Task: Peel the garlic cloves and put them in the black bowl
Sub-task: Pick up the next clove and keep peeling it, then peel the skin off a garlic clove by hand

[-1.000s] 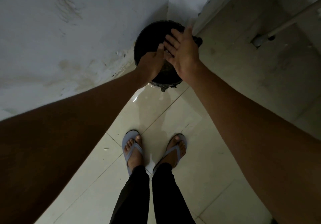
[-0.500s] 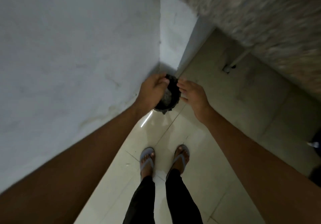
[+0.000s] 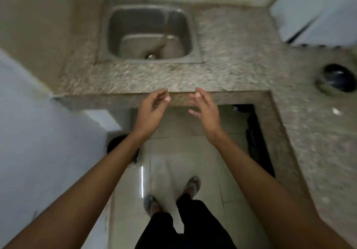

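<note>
Garlic cloves are not to be seen anywhere now, and neither grip holds one: the left hand (image 3: pixel 152 106) hangs with fingers loosely curled on nothing, and the right hand (image 3: pixel 204 106) has its fingers nearly straight, palm turned inward, also bare. A second ago both hands were down at a dark bin (image 3: pixel 120 147) on the floor beside the wall; now they are raised in front of the table (image 3: pixel 222 74) edge, and the bin sits low behind the left forearm. I judge that the peels were dropped there and the person is turning back to work. The black bowl (image 3: pixel 339 77) rests on the table's right wing, well apart from both hands, mouth upward; being round, it has no clear long axis. Its contents are too blurred to tell. A steel sink (image 3: pixel 114 32) lies straight ahead.
</note>
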